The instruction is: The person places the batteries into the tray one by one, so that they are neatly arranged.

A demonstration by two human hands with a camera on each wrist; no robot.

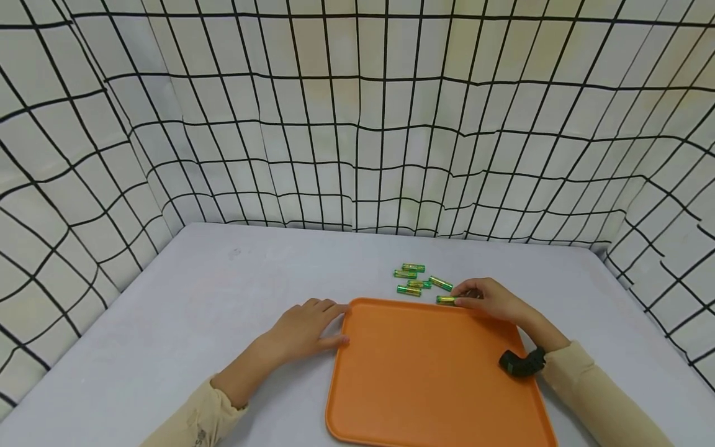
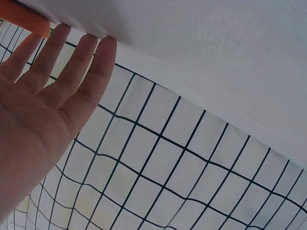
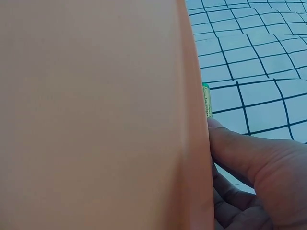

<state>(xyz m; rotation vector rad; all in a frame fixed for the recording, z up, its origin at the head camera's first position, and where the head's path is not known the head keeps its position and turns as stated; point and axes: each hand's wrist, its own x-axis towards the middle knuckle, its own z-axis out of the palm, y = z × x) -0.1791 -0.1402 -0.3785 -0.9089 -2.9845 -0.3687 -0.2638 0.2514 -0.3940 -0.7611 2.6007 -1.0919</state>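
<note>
We judge the likeliest trouble is a slip: the right hand (image 1: 491, 299) is curled, thumb and finger clamped on only one end of a battery (image 1: 445, 300), just beyond the far rim of the orange tray (image 1: 424, 372). That rim hides part of the grip in the right wrist view, so we can't be sure how firm the pinch is. Being round, a dropped battery could roll off. The nearest loose battery (image 1: 440, 284) lies so close that a fingertip might knock it into its neighbours. The left hand (image 1: 304, 329) has its fingers outstretched and apart, touching the tray's left edge near the far corner; too hard a push there could, we think, slide the tray sideways.

Now we count. There are six batteries: the one in the right hand and five loose on the white table (image 1: 268, 267) beyond the tray, the other four at (image 1: 413, 268), (image 1: 404, 274), (image 1: 419, 284) and (image 1: 409, 290). We find one tray, one table, two hands, two beige sleeves (image 1: 603, 394) (image 1: 195, 413) and one black wrist strap (image 1: 522, 363).
</note>
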